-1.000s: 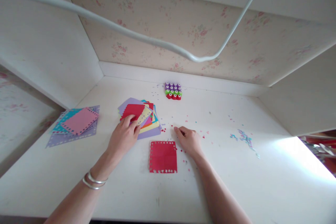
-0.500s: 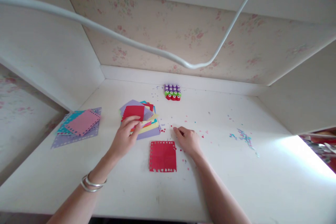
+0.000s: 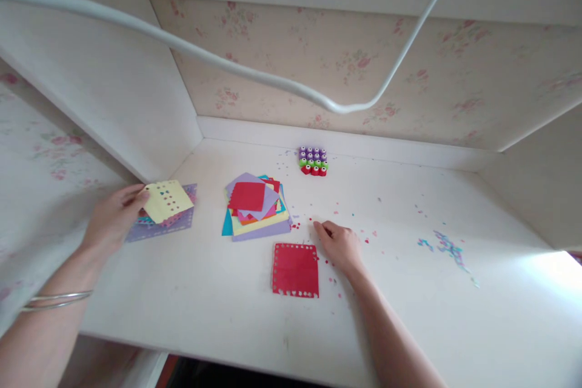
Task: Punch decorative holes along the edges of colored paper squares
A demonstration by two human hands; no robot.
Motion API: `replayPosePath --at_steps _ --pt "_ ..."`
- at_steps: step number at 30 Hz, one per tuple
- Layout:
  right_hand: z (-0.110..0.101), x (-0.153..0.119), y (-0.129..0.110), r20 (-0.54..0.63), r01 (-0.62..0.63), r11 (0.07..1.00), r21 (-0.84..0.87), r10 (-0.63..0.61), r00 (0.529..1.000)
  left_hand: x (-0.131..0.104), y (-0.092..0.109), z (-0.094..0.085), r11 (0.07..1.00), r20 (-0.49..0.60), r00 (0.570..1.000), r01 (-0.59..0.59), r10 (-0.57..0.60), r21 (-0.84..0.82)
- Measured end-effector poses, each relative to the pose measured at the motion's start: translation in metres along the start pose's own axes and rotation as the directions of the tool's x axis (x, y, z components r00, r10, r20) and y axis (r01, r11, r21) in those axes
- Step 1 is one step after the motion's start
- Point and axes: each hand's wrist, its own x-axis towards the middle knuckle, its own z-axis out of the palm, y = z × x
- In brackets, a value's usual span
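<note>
At the far left, my left hand pinches the edge of a yellow paper sheet with rows of punched holes. It holds the sheet over a small pile of punched sheets, of which a purple sheet shows at the bottom. My right hand rests on the table with its fingers curled closed, and nothing shows in it. A red paper square with holes along several edges lies just left of that hand. Tiny paper bits are strewn around my right hand.
A stack of coloured papers sits left of centre, a red piece on top. Near the back wall stand small purple, green and red craft punches. Punched confetti lies at the right. A white cable hangs across the upper view.
My left hand has moved left from the coloured stack to the punched pile, carrying the yellow sheet. The view has turned slightly left. My right hand stays put.
</note>
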Motion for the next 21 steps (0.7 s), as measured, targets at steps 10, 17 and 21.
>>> replayPosePath --at_steps 10,17,21 --pt "-0.001 -0.001 -0.001 0.011 -0.011 1.0 -0.02 0.011 1.0 0.033 -0.037 -0.012 0.847 0.136 0.979 -0.2 0.152 0.492" --pt "0.0 0.0 -0.001 -0.002 0.008 1.0 -0.014 -0.008 1.0 0.01 -0.019 0.003 0.553 0.046 0.871 -0.35 0.489 0.756" --pt "0.0 0.0 0.0 -0.016 0.024 1.0 0.002 -0.024 1.0 -0.008 -0.021 0.024 0.451 0.273 0.781 -0.565 0.561 0.691"
